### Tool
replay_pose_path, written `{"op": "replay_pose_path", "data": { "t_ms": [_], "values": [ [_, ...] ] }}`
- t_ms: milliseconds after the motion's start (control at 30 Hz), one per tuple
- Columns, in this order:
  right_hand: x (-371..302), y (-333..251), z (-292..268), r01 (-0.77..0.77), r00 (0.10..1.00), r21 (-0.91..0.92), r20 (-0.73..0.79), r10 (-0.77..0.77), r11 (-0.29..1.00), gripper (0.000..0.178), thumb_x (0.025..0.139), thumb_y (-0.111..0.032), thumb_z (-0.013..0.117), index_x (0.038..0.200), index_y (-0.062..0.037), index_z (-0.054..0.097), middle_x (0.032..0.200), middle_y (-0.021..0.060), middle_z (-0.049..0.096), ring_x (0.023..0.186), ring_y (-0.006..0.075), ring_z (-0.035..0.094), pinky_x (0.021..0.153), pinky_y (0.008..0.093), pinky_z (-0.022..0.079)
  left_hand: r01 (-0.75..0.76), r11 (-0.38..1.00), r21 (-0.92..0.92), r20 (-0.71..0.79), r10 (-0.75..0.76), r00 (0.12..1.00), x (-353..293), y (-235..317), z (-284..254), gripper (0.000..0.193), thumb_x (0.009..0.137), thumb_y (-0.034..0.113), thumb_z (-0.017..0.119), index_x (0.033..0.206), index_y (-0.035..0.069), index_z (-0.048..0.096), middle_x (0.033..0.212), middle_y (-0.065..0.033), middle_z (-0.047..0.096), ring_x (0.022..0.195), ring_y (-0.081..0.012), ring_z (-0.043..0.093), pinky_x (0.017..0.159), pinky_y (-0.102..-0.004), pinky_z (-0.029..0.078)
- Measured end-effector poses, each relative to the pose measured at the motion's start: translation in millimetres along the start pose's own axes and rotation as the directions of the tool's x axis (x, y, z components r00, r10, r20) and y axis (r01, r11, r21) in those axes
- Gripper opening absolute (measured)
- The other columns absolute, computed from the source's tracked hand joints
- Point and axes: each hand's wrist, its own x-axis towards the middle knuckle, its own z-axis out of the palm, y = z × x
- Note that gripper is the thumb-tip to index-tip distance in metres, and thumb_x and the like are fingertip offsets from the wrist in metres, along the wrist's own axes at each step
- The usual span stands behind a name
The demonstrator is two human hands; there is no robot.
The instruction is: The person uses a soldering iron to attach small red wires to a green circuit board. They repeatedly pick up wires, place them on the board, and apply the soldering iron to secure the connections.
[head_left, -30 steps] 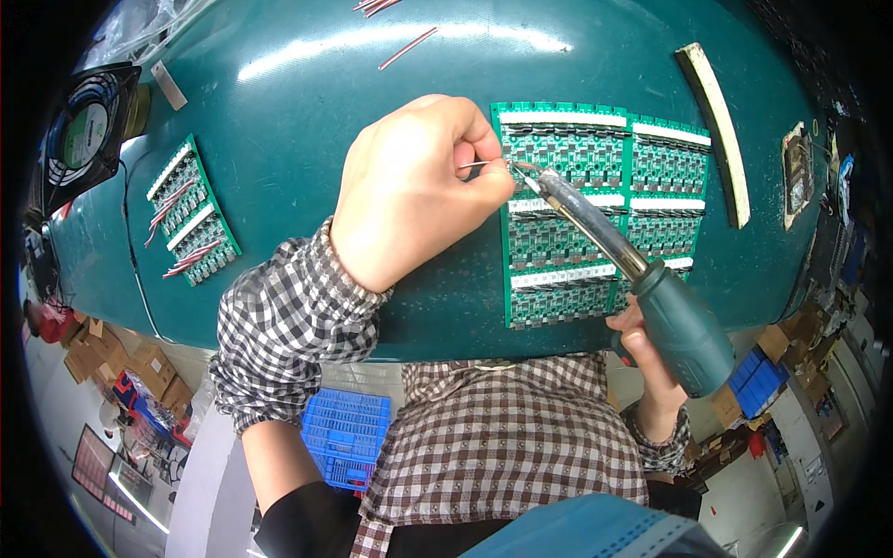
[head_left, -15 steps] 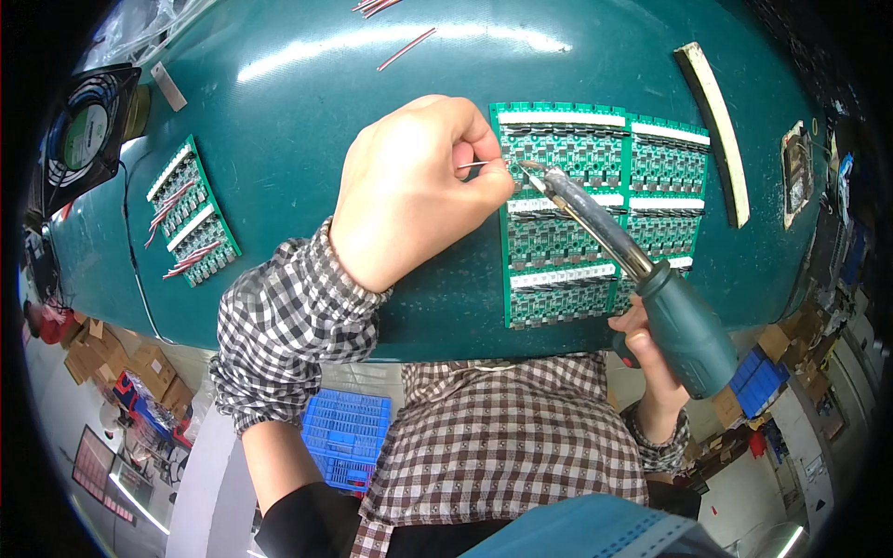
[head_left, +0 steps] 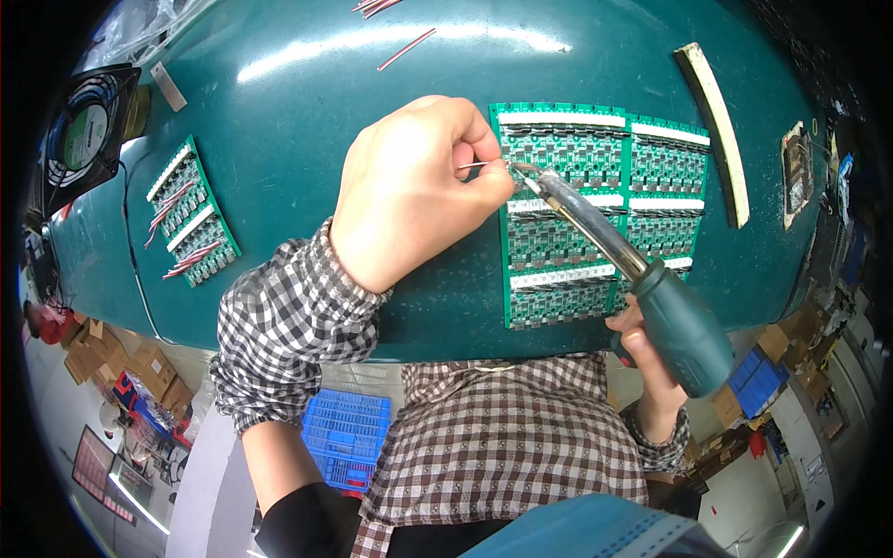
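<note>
My left hand (head_left: 414, 191) pinches a thin solder wire (head_left: 479, 166) between thumb and fingers, its end at the upper left part of a green circuit board panel (head_left: 595, 214). My right hand (head_left: 646, 358) grips the teal handle of a soldering iron (head_left: 642, 279). The iron's metal tip meets the wire over the panel. The panel lies flat on the dark green table (head_left: 372, 102) and holds rows of small boards with white strips.
A second smaller green board panel (head_left: 191, 223) with red wires lies at the left. A black fan (head_left: 88, 130) stands at the far left. Loose red wires (head_left: 405, 48) lie at the back. A pale sponge strip (head_left: 716, 130) lies right of the panel. Below the table sits a blue crate (head_left: 344, 437).
</note>
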Motion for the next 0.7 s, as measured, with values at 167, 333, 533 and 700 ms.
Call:
{"op": "replay_pose_path", "data": {
  "t_ms": [167,333,533,700],
  "values": [
    [-6,-8,2,-0.189,0.977,0.173,-0.063,0.203,0.967,0.056,0.069,-0.008,0.085,0.116,0.0055,0.057,0.091,0.0109,0.071,0.078,0.0162,0.069,0.077,0.0306,0.054,0.015,1.000,0.011,0.015,-0.015,1.000,1,2,0,0.011,0.068,0.014,0.070,0.072,0.007,0.063,0.068,-0.0070,0.059,0.062,-0.0220,0.061,0.059,-0.0345,0.050],
    [-4,-5,0,-0.123,0.990,0.172,-0.049,0.133,0.977,0.053,0.074,-0.010,0.082,0.117,0.0069,0.056,0.090,0.0122,0.069,0.076,0.0191,0.068,0.077,0.0354,0.055,0.021,1.000,0.007,0.019,-0.021,1.000,1,2,-1,0.011,0.068,0.014,0.070,0.072,0.007,0.063,0.069,-0.0075,0.060,0.063,-0.0221,0.061,0.059,-0.0344,0.050],
    [1,-7,-3,-0.094,0.984,0.414,-0.102,0.149,0.905,0.048,0.081,-0.016,0.071,0.113,0.0141,0.054,0.076,0.0125,0.061,0.069,0.0253,0.064,0.071,0.0418,0.056,-0.024,0.999,-0.035,-0.009,0.024,1.000,0,0,2,0.008,0.071,0.002,0.069,0.075,0.002,0.061,0.064,0.0017,0.049,0.056,-0.0045,0.042,0.051,-0.0216,0.037],
    [8,9,-5,-0.039,0.983,0.587,-0.125,0.138,0.809,0.044,0.084,-0.020,0.068,0.110,0.0128,0.055,0.067,0.0107,0.055,0.060,0.0235,0.060,0.058,0.0382,0.058,0.015,1.000,-0.024,0.012,-0.015,1.000,0,0,-2,0.011,0.066,0.011,0.071,0.071,0.007,0.062,0.066,-0.0054,0.057,0.060,-0.0205,0.059,0.056,-0.0335,0.048]
  ]
}}
